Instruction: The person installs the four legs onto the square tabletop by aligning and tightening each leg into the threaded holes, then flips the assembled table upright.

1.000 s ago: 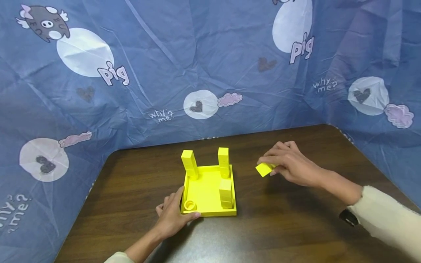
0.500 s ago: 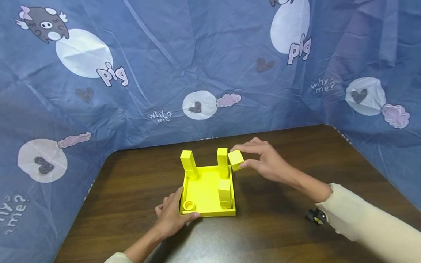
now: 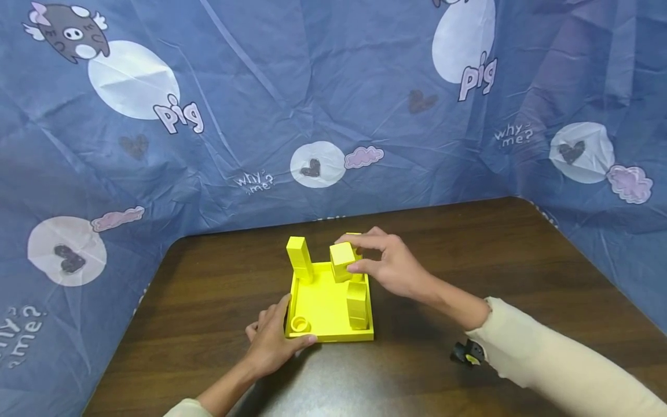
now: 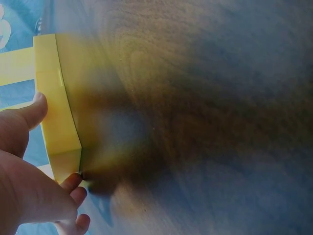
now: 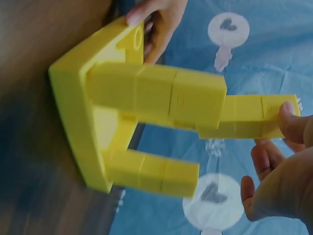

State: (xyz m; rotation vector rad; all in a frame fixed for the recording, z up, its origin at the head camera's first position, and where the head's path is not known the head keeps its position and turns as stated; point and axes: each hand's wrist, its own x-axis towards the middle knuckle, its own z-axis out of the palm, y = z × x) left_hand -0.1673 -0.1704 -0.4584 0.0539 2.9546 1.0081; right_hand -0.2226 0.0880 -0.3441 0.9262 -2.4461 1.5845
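Observation:
A square yellow tray sits on the table, its front-left corner gripped by my left hand. In the left wrist view, the thumb presses the tray's wall and the fingertips meet its corner. My right hand pinches the top of a yellow square leg above the tray's right half. In the right wrist view this leg shows stacked segments. Similar legs stand at the back left and front right; a back-right one is mostly hidden behind the right hand. The front-left corner holds a round socket.
The dark wooden table extends around the tray. A blue printed cloth hangs behind it and at both sides. A small black device is strapped under the right sleeve.
My right hand has carried the leg leftward from beside the tray to over it, tipping the leg closer to upright. The left hand and the tray have stayed in place.

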